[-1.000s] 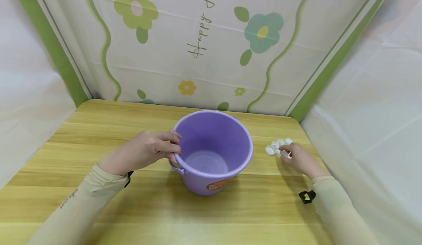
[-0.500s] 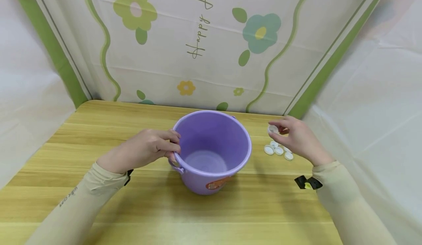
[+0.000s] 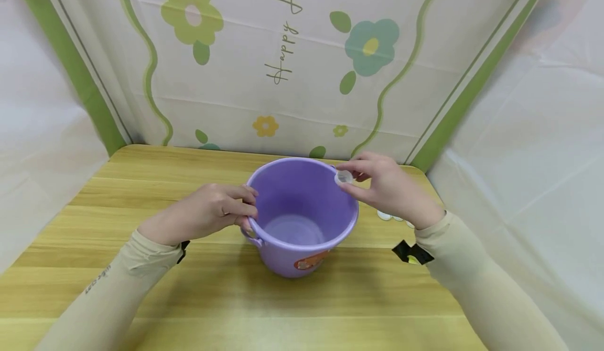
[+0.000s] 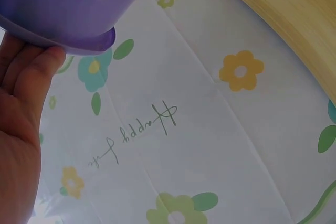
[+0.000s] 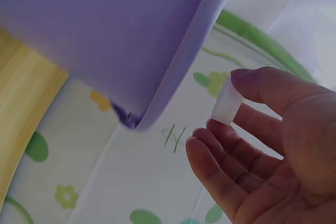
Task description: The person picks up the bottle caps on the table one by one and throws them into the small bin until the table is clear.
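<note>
Risen from the white caps on the table, the right hand (image 3: 387, 191) now pinches a small white plastic bottle cap (image 3: 343, 177) at the round purple plastic bucket's (image 3: 302, 217) two-o'clock rim — the left hand (image 3: 207, 214) grips nine o'clock.

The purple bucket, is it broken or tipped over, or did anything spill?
Nothing stands out. The purple bucket stands upright on the table, whole and empty. The left hand grips its rim, and the right hand pinches a white cap at the far rim. A few caps lie beside the bucket.
</note>
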The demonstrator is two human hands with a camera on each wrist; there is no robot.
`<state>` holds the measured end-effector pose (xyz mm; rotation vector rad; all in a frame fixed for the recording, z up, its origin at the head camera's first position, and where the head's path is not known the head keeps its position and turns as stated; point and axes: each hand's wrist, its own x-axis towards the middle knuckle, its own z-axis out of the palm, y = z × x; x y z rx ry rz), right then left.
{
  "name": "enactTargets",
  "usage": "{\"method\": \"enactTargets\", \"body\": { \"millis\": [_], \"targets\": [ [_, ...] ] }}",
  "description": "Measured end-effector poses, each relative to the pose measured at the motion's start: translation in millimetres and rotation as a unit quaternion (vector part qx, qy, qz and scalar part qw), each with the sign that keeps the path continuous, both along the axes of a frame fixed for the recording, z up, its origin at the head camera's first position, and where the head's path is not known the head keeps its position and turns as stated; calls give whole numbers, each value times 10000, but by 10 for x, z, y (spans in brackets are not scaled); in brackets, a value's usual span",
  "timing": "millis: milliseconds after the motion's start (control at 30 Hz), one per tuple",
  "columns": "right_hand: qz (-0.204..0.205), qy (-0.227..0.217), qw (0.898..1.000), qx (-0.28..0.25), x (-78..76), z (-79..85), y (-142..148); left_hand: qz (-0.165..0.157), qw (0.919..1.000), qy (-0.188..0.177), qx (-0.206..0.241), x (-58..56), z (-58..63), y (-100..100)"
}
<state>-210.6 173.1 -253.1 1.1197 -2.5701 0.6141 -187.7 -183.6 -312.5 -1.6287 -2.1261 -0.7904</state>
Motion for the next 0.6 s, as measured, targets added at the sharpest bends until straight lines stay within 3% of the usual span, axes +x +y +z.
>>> {"method": "enactTargets", "body": {
  "millis": [267, 600],
  "targets": [
    [441, -103, 9986, 280, 9, -30, -325, 426, 9974, -506, -295, 56, 14, 34],
    [687, -180, 9926, 987, -27, -189, -673, 574, 9981, -154, -176, 140, 27, 118]
  ]
}}
